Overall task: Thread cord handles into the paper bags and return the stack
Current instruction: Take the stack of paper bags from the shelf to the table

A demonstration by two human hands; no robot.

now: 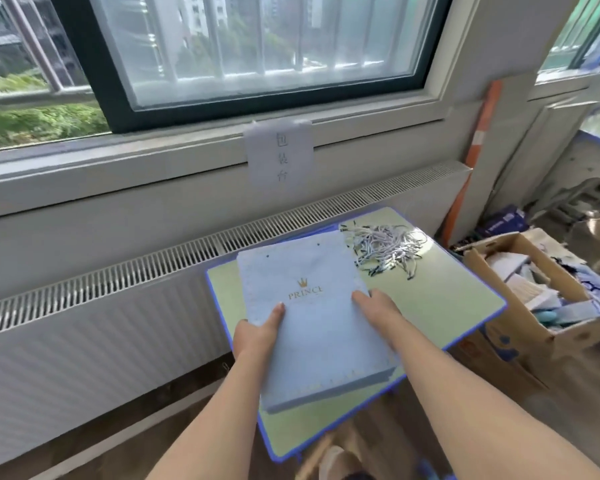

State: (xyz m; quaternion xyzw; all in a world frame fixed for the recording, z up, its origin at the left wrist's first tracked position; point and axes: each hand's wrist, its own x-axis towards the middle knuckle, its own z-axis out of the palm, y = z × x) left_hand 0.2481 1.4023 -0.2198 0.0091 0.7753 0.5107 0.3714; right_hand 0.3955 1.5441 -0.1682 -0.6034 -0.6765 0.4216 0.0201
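A thick stack of flat, pale blue paper bags (312,320), the top one printed with a gold crown and the word PRINCE, is gripped by both hands over the small pale green table with a blue edge (440,303), set against the white radiator under the window. The left hand (257,332) clasps the stack's left edge, thumb on the top face and fingers hidden beneath. The right hand (378,311) grasps the right edge in the same manner, thumb pressed on top. The near end of the stack overhangs the table's near edge; whether the far end rests on the surface cannot be determined. Risk one: the bags are loose sheets, so a slackened grip on either side may let the lower bags slide out and fan towards the floor. Risk two: the tangled pile of white and dark cord handles (385,251) lies just beside the stack's far right corner; pushing the stack further may sweep cords off the far edge. Risk three: the open brown cardboard box (548,336) stands close on the right, where displaced bags could drop in.
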